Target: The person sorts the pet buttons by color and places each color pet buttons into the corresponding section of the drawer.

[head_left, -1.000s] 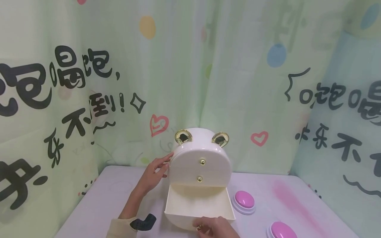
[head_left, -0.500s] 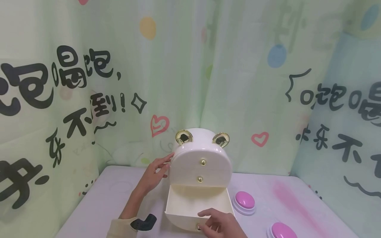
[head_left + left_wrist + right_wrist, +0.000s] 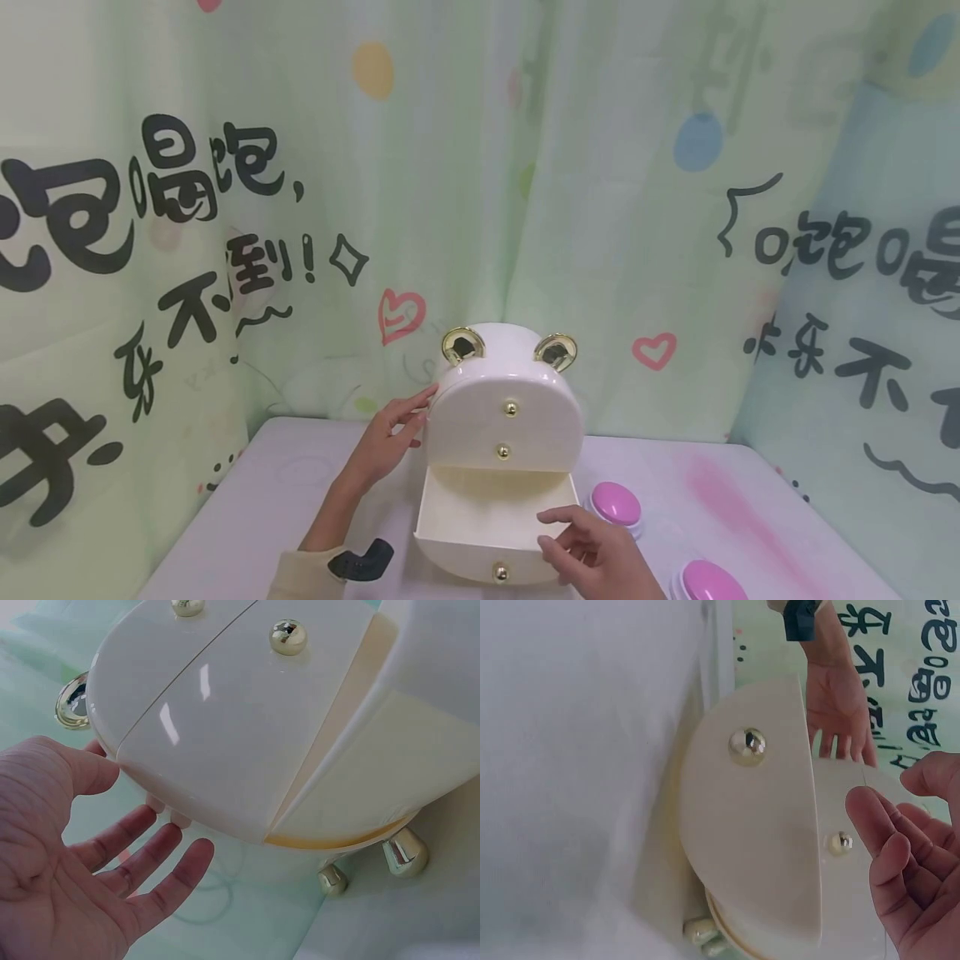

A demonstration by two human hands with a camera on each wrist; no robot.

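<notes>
A white storage box (image 3: 480, 433) with rounded top, gold-rimmed ears and gold knobs stands on the table. Its bottom drawer (image 3: 487, 508) is pulled out toward me, with a bare cream inside and a gold knob (image 3: 501, 572) on the front. My left hand (image 3: 386, 442) rests its fingers against the box's left side; in the left wrist view its fingers (image 3: 161, 889) are spread along the curved edge. My right hand (image 3: 596, 550) holds nothing and hovers at the drawer's right front corner, fingers loosely bent, away from the knob.
Two round pink push lights or buttons on white bases lie to the right, one pink dome (image 3: 617, 502) beside the drawer and a nearer pink dome (image 3: 712, 581) at the bottom edge. A printed curtain (image 3: 480, 208) surrounds the white table (image 3: 300, 467) behind and at both sides.
My right hand has let go of the drawer knob and moved to the right and slightly up. The left hand and the box have stayed in place.
</notes>
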